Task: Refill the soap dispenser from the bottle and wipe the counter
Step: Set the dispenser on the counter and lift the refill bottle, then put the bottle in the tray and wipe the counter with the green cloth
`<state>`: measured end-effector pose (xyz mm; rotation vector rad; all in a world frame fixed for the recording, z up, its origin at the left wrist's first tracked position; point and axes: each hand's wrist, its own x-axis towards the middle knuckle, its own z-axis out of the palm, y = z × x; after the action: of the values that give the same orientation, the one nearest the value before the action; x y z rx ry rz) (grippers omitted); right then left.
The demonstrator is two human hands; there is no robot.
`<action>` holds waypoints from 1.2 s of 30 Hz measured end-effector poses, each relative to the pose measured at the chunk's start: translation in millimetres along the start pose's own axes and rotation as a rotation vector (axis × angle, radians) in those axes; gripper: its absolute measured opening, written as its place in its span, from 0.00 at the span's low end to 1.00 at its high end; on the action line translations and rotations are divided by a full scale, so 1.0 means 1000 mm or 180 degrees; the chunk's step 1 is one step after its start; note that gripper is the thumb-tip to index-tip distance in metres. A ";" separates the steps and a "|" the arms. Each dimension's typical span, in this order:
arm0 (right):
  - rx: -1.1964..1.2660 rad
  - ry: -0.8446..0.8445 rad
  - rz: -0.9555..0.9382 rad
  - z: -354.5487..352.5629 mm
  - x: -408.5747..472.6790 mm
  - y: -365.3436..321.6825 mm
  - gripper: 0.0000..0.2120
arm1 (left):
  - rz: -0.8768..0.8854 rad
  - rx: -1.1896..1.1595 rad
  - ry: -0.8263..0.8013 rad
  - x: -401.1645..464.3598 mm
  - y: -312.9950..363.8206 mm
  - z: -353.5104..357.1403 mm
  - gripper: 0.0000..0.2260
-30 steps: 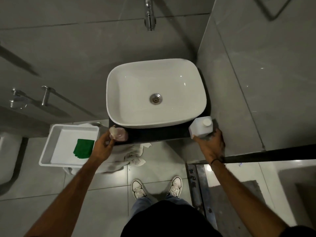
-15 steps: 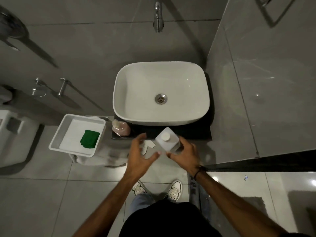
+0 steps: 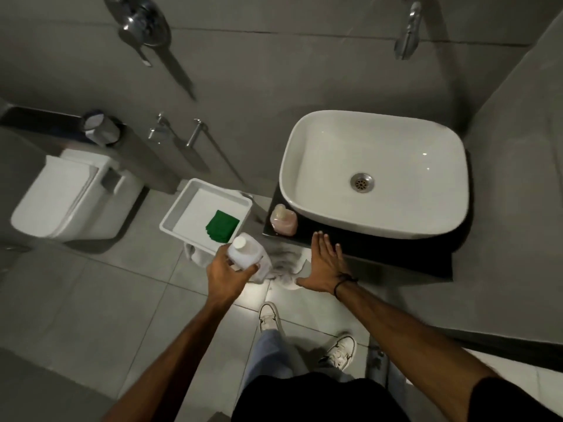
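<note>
Bottle: white, cap on, upright, wrapped in the left hand, held in the air below the worktop's front-left corner and just in front of the white tray. Right hand is empty, fingers flat and spread, palm down, hovering at the worktop front edge; can't tell if it touches. Soap dispenser: pinkish, sits on the worktop's left end, touching or just beside the basin rim. From above its pump top is hard to make out; can't tell if it is open. Green cloth lies in the tray, untouched. Pale rags hang under the worktop between the two hands.

Step in hand, by judgement: setup for the refill. Nothing poured, wiping not started.

Next move calls for:
- free right hand onto the bottle cap, unscrew while the left steadies the body
- dispenser top off
- bottle neck brought over the dispenser mouth, tilt slow; opening looks narrow, spill onto the dark worktop likely
- cloth from tray afterwards for the wipe
</note>
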<state>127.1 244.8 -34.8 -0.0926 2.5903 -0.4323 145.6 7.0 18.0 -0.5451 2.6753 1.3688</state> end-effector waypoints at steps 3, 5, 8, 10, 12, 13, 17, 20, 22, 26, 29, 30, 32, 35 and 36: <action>-0.0124 -0.0114 0.0282 0.014 0.024 -0.013 0.65 | -0.0279 -0.0021 0.0199 0.051 -0.030 -0.040 0.33; -0.0116 -0.0192 0.0452 0.029 0.031 -0.015 0.67 | -0.0479 0.0006 0.0339 0.092 -0.049 -0.065 0.32; -0.0205 -0.0009 0.0591 0.048 0.035 -0.018 0.69 | -0.0624 0.0245 0.0482 0.160 -0.075 -0.093 0.34; -0.0343 0.0047 0.0663 0.057 0.040 -0.018 0.69 | -0.0690 0.0336 0.0474 0.203 -0.090 -0.101 0.34; -0.0458 0.0116 0.0735 0.066 0.045 -0.017 0.69 | -0.0705 0.0393 0.0427 0.240 -0.104 -0.102 0.33; -0.0509 0.0124 0.0775 0.070 0.046 -0.018 0.68 | -0.0717 0.0400 0.0416 0.256 -0.111 -0.101 0.33; -0.0627 0.0155 0.0991 0.077 0.051 -0.023 0.67 | -0.0883 0.0299 0.0439 0.298 -0.131 -0.089 0.32; -0.0564 0.0132 0.1116 0.078 0.053 -0.028 0.67 | -0.0988 0.0169 0.0423 0.306 -0.149 -0.077 0.32; -0.0552 0.0104 0.1189 0.077 0.053 -0.031 0.67 | -0.1222 -0.0098 0.0435 0.306 -0.161 -0.071 0.33; -0.0550 0.0071 0.1278 0.075 0.054 -0.035 0.67 | -0.2054 -0.0772 0.0645 0.302 -0.170 -0.043 0.32; -0.0545 0.0107 0.1284 0.074 0.054 -0.036 0.67 | -0.2440 -0.0635 0.0238 0.295 -0.174 -0.019 0.29; -0.0558 0.0115 0.1295 0.074 0.054 -0.036 0.67 | -0.2404 -0.0601 0.0057 0.294 -0.174 -0.011 0.28; -0.0645 0.0090 0.1310 0.073 0.053 -0.036 0.66 | -0.2362 -0.0536 -0.0124 0.300 -0.175 0.004 0.29; -0.0792 0.0036 0.1308 0.074 0.053 -0.034 0.65 | -0.2296 -0.0385 -0.0202 0.315 -0.186 0.025 0.35; -0.0813 0.0059 0.1297 0.075 0.053 -0.034 0.64 | -0.2293 -0.0295 -0.0244 0.318 -0.189 0.030 0.38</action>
<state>117.7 183.9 -110.3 0.3473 2.5797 0.0459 -87.0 -157.0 -220.7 -1.2701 2.0230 1.2402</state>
